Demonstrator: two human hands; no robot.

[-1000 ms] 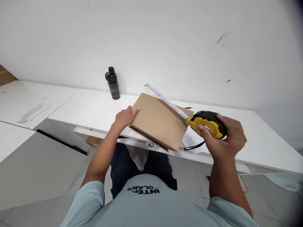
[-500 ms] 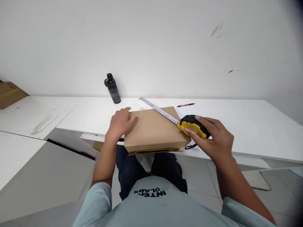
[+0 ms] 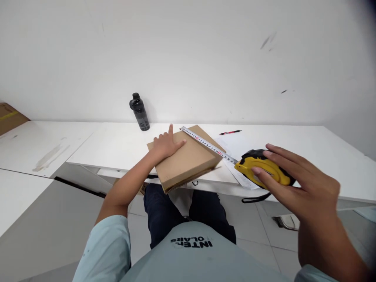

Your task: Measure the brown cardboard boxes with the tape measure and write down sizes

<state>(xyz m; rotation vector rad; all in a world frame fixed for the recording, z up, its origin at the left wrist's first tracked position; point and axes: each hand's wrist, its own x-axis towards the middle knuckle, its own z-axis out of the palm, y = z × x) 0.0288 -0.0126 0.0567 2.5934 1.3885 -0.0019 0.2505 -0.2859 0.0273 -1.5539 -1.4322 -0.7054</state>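
A brown cardboard box lies turned at an angle near the front edge of the table. My left hand rests on its upper left part, thumb and index finger stretched apart. In my right hand is a yellow and black tape measure, held to the right of the box. Its marked blade is drawn out and crosses the box top diagonally, its tip near the box's far side. A black wrist strap hangs from the case.
The white table runs along a wall. A dark water bottle stands at the back left. A red and black pen and a white paper sheet lie right of the box. Another carton is at far left.
The box has turned counterclockwise under my left hand, which moved right and farther over it. My right hand has carried the tape measure right and nearer, uncovering the paper. The blade remains out.
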